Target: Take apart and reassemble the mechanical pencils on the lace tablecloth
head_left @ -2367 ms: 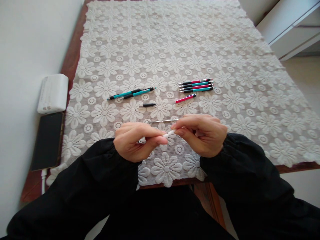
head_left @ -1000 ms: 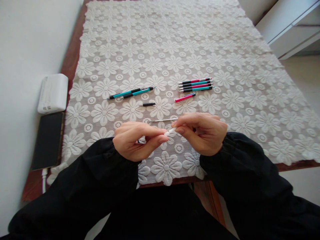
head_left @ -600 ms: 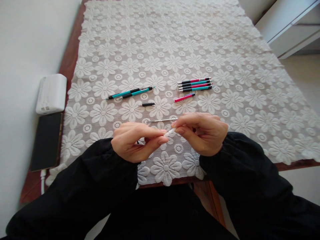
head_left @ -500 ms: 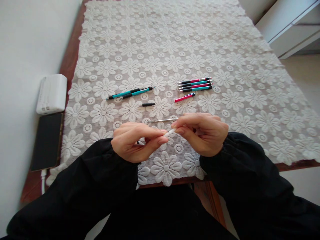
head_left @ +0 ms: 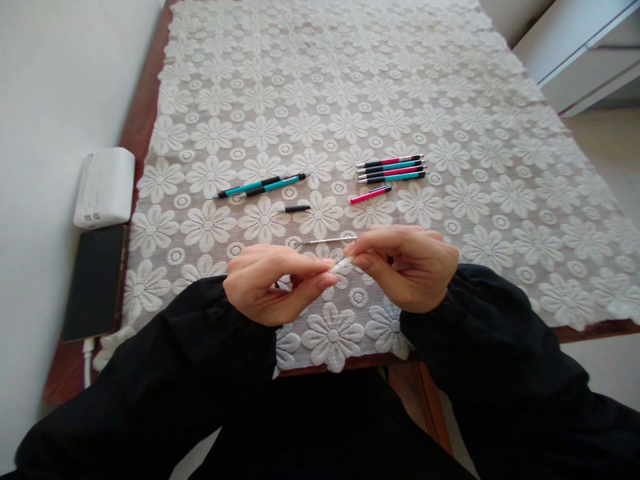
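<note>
My left hand (head_left: 273, 283) and my right hand (head_left: 405, 267) meet above the near edge of the table, fingertips pinched together on a small white pen part (head_left: 341, 266). Just beyond the fingers a thin metal refill (head_left: 327, 240) lies on the lace cloth. A short black pen piece (head_left: 297, 209) and a pink pen half (head_left: 371, 195) lie farther back. Two teal pens (head_left: 263, 186) rest at the left, and several pink and teal pens (head_left: 391, 169) sit side by side at the right.
A white flowered lace cloth (head_left: 350, 80) covers the wooden table. At the left edge stand a white power bank (head_left: 104, 187) and a black phone (head_left: 95, 282) with a cable. A white cabinet (head_left: 575, 53) is at the far right.
Both hands stay pinched on the white part, with only slight shifts of the fingertips. Everything lying on the cloth is where it was.
</note>
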Tool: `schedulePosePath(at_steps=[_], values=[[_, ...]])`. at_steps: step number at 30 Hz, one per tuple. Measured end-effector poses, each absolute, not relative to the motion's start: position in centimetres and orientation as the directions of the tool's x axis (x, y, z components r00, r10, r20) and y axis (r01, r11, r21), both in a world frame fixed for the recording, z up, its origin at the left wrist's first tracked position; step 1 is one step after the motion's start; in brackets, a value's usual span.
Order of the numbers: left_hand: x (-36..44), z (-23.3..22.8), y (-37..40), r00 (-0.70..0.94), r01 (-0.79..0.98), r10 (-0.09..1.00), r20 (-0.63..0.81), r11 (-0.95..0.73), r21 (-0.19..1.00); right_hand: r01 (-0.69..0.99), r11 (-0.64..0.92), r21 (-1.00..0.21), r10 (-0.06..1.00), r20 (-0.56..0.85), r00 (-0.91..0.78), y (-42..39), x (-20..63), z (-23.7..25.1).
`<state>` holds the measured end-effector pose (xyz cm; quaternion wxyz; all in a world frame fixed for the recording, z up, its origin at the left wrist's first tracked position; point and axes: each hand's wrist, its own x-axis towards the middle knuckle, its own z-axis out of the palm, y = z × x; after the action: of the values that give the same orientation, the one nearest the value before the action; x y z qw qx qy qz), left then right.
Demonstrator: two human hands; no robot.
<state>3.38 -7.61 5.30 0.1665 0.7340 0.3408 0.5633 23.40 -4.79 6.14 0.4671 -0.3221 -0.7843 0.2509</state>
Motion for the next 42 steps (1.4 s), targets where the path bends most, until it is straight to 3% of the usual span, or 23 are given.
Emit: schedulePosePath(at_steps=[9, 34, 42], values=[[3.3, 5.12, -7.82, 0.119, 0.365, 0.708, 0.696, -0.683, 0.633, 0.272, 0.66, -0.701, 0.745, 0.562, -0.359, -4.81, 23.38, 6.26], [3.23, 4.51, -7.65, 0.128, 0.302, 0.7, 0.702, -0.702, 0.645, 0.24, 0.672, -0.701, 0.727, 0.564, -0.391, -4.65, 23.42, 6.06], [3.31, 4.81, -7.8, 0.122, 0.325, 0.776, 0.618, -0.62, 0.714, 0.224, 0.703, -0.675, 0.7, 0.6, -0.388, -4.57, 23.27, 6.27]])
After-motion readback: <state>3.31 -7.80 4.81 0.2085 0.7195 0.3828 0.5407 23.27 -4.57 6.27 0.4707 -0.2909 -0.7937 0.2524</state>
